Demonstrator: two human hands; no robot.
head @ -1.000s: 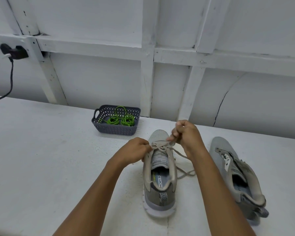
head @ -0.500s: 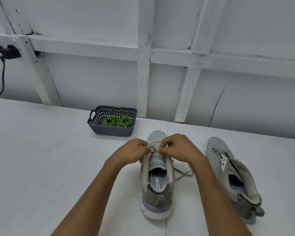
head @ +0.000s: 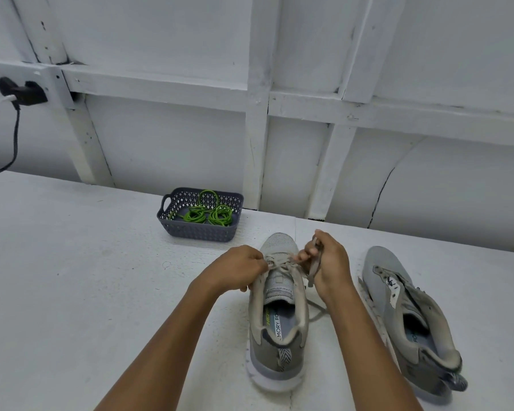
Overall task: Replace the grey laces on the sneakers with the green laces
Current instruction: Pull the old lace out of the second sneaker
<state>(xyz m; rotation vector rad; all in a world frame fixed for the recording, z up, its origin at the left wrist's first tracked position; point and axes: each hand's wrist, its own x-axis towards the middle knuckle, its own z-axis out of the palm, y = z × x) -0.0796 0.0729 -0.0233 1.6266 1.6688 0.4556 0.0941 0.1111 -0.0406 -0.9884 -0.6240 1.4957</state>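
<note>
- Left hand (head: 240, 267) pinches the sneaker (head: 275, 350) at its eyelets; right hand (head: 329, 262) grips the grey lace (head: 312, 272).
- Right hand just rose, drawing lace out; green laces (head: 207, 215) wait untouched.

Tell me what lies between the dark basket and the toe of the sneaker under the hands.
Nothing: in the head view, only bare table separates the basket from that sneaker.

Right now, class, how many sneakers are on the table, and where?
2. The upright sneaker is gripped by the left hand while the right hand pinches its grey lace. The tilted sneaker lies to its right, apart. None seems hidden.
</note>
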